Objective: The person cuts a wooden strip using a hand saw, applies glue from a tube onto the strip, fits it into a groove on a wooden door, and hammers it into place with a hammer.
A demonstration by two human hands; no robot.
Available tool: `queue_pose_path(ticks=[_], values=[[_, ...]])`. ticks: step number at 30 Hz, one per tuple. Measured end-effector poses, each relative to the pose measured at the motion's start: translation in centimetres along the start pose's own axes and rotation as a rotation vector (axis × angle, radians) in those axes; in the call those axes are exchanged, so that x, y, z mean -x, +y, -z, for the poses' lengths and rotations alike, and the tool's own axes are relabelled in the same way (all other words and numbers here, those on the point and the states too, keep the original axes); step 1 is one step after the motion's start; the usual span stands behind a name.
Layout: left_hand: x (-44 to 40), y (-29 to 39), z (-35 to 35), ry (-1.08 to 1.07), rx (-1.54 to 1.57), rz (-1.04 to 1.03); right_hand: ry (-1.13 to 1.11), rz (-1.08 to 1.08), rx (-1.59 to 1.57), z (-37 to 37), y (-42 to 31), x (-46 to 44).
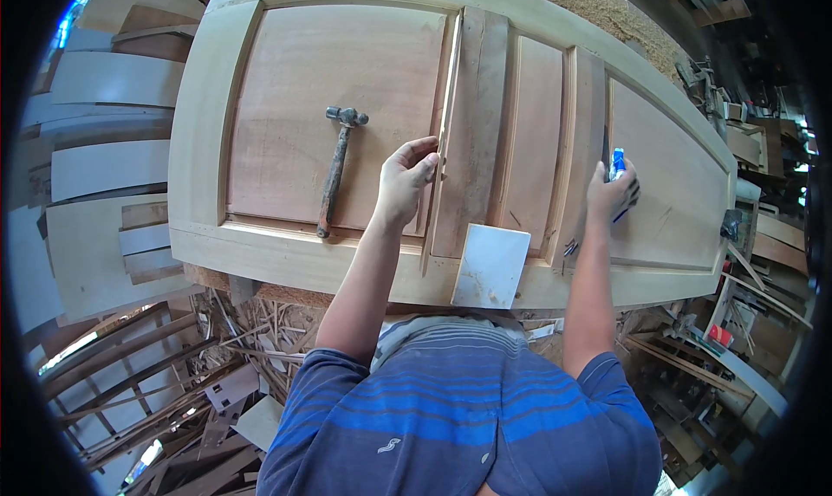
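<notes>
A panelled wooden door (195, 158) lies flat in front of me. My left hand (409, 180) pinches a thin wooden strip (450, 89) that runs lengthwise beside the wide middle rail. My right hand (614, 193) is closed around a blue object (618, 162) over the right panel; its lower part is hidden by the fingers. A hammer (336, 171) rests on the left panel, its head pointing away from me. Near my body, a white rectangular block (491, 266) lies on the door's edge. Small dark nails (570, 247) sit on the frame left of my right forearm.
Stacked boards (108, 167) stand along the left. Wood scraps (269, 323) litter the ground below the door's near edge. Sawdust (598, 11) lies beyond the far edge. At the right are more offcuts and a red object (719, 336).
</notes>
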State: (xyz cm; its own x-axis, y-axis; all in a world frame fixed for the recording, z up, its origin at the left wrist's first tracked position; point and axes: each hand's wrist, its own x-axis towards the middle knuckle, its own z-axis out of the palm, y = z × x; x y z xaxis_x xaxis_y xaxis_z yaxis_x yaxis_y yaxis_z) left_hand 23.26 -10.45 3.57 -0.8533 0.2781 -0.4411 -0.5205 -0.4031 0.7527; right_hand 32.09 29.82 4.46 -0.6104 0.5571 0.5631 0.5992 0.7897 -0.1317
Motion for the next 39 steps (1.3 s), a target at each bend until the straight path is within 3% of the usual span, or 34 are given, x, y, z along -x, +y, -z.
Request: queue_pose_path(ticks=[2,4,5,7,10,19,25,28,31,34,39], values=[[0.6,0.5,-0.3,0.019,-0.004,-0.001,-0.040,0.148,-0.234,1.5,-4.0,0.6],[1.3,0.5,-0.7,0.051,-0.070,-0.031,-0.204,0.112,-0.578,5.3,-11.7,2.3],[1.6,0.5,-1.0,0.073,-0.133,-0.066,-0.349,-0.023,-0.785,5.2,-14.6,4.3],[2.0,0.2,-1.5,0.097,-0.221,-0.150,-0.455,0.102,-0.820,6.7,-19.4,6.1],[2.6,-0.4,-1.8,0.132,-0.306,-0.301,-0.594,0.006,-0.843,7.6,-23.6,7.4],[4.7,0.2,-2.9,0.219,-0.561,-0.410,-0.654,0.042,-0.785,8.0,-24.1,7.5],[3.7,-0.6,-2.2,0.245,-0.547,-0.409,-0.817,-0.271,-0.903,8.3,-21.9,6.0],[3.0,-0.4,-1.8,0.265,-0.543,-0.346,-0.539,-0.209,-0.873,5.5,-17.7,5.7],[2.2,-0.4,-1.4,0.258,-0.586,-0.342,-0.433,-0.076,-0.587,5.4,-14.0,4.3],[2.0,-0.3,-1.3,0.229,-0.601,-0.337,-0.442,-0.058,-0.544,5.9,-13.4,4.5],[2.6,-1.3,-1.0,0.213,-0.669,-0.325,-0.450,-0.023,-0.758,4.5,-17.0,5.1]])
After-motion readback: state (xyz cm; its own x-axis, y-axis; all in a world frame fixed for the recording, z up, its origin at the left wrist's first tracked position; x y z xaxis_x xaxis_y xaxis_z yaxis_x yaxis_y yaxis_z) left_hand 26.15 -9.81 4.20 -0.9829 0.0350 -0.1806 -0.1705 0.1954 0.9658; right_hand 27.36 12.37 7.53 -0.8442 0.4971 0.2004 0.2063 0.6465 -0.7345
